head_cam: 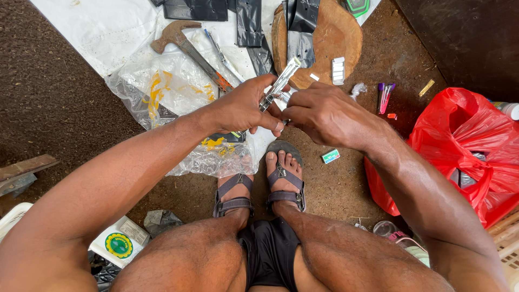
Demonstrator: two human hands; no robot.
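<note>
Both hands meet above the feet, left hand (243,105) and right hand (324,113) with fingers curled.

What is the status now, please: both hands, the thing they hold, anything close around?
Left hand shut on metal stapler. Right hand pinching at its lower end. Hammer and clear plastic bag lie just beyond, not touching.

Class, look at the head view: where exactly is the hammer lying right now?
The hammer lies at upper left on the clear plastic sheet, just beyond the left hand, with a metal blade beside it.
</note>
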